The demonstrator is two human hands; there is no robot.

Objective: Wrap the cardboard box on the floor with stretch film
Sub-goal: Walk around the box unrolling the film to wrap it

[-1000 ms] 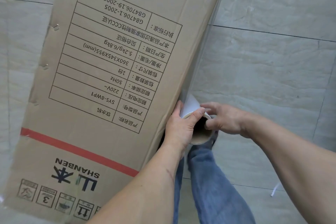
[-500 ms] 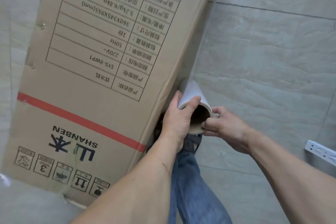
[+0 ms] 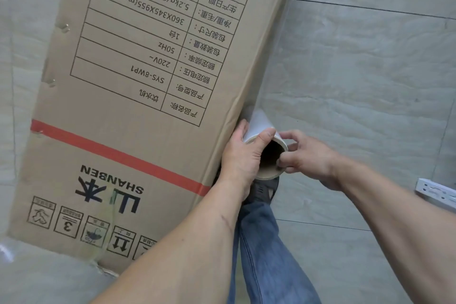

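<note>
Cardboard box (image 3: pixel 138 106) marked SHANBEN, SYS-8WP1; both hands (image 3: pixel 243 155) gripping stretch-film roll (image 3: pixel 261 123).

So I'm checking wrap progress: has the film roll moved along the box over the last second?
Cannot tell: the stretch film roll sits by the cardboard box edge beside the red stripe; the camera shifted.

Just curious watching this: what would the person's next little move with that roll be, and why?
Probably carry the stretch film roll on round the cardboard box corner. Both the left hand and right hand grip its end at the box edge, with film already stretched along that side.
</note>
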